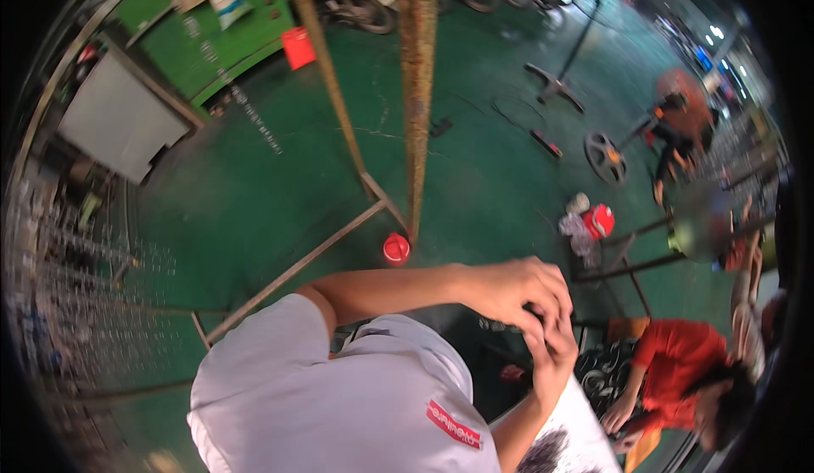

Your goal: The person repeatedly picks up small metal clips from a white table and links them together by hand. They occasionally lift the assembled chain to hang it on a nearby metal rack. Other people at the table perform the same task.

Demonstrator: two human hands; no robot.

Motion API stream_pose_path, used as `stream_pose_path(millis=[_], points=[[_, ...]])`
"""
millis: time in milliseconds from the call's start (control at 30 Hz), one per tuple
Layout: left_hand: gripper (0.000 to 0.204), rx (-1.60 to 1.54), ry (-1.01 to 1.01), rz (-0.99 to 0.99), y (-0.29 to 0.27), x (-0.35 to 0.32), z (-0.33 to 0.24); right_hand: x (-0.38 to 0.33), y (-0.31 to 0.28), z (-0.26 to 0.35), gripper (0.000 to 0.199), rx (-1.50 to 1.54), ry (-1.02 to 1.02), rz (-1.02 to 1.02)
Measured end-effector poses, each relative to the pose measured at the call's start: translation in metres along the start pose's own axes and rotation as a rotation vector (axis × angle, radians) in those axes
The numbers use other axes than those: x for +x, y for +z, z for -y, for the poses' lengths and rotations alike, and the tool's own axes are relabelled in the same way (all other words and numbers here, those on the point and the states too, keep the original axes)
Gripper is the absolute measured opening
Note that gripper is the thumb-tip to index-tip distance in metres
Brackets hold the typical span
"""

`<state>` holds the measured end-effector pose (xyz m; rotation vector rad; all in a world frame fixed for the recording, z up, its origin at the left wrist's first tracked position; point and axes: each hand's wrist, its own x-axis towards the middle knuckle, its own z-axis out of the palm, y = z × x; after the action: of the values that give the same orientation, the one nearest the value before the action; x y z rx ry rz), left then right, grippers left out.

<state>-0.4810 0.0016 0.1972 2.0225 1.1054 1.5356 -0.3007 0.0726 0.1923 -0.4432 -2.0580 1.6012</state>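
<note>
My left hand (515, 291) reaches across from the left with bent fingers, and its fingertips meet those of my right hand (555, 350). Both hands are closed together in the air. Something small and dark shows between the fingers, too hidden to name. Below my right forearm lies a white tabletop (585, 418), bearing a heap of small black pieces (545, 453) whose kind I cannot make out.
A person in a red top (682, 350) works close on the right. Ahead stands a rusty post (418, 91), with a red container (396, 249) at its foot. Metal racks (85, 286) hang at left. A red helmet-like object (600, 220) and a fan (682, 100) are farther right.
</note>
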Motion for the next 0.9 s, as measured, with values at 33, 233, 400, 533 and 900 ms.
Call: stream_pose_path(millis=[33,233,400,533,900], points=[[0.012,-0.011,0.060,-0.006,0.014,0.007,0.003,-0.010,-0.014,0.001,0.023,-0.048,-0.001,-0.038],[0.017,-0.156,0.015,0.046,0.086,0.036,0.009,-0.062,-0.072,-0.013,0.017,-0.216,-0.186,-0.205],[0.009,-0.174,-0.032,0.121,0.133,0.060,0.006,-0.103,-0.098,-0.021,0.012,-0.114,-0.100,-0.434],[0.013,-0.190,-0.017,0.197,0.157,0.080,0.003,-0.127,-0.105,-0.028,0.005,-0.055,-0.122,-0.571],[0.011,-0.415,0.184,0.595,0.218,0.145,0.016,-0.174,-0.105,-0.020,0.017,-0.391,0.051,-1.059]])
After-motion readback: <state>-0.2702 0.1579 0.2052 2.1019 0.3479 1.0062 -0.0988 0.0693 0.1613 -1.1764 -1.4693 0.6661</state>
